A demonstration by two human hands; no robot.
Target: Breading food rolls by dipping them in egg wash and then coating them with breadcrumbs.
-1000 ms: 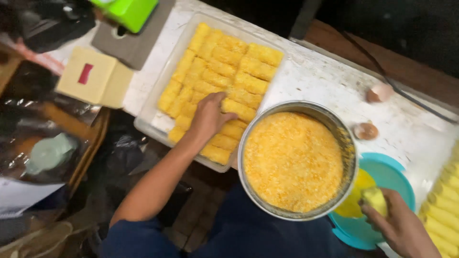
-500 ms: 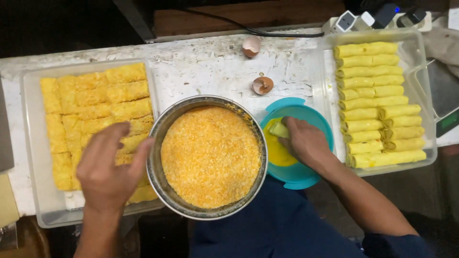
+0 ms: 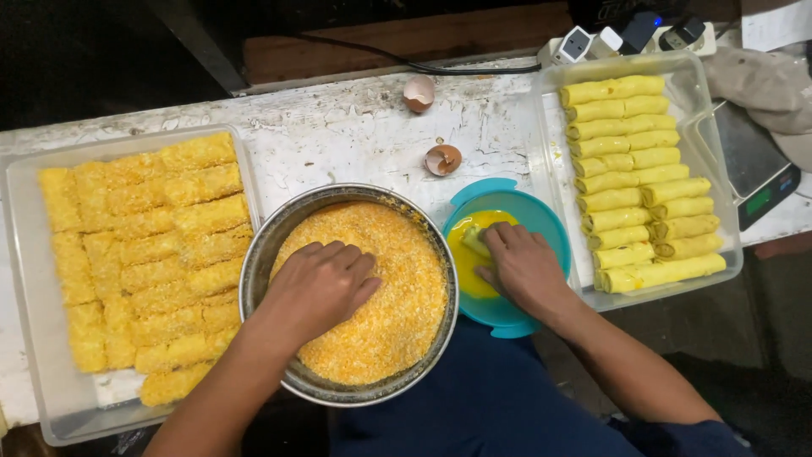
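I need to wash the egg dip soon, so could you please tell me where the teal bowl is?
In the head view the teal bowl sits right of centre on the white table, between the metal crumb bowl and the clear tray of plain rolls, with the right hand in it.

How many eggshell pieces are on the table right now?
2: one eggshell half near the table's far edge by the black cable, another eggshell half just behind the teal bowl. Others may be hidden.

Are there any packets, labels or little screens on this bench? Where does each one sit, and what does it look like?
Kitchen scale: right edge, beside the tray of plain rolls; flat dark slab partly under a grey cloth, with a small green-lit screen.
Power strip: top right, behind that tray; white, with plugged-in adapters and one blue light.
No packets or signs show.
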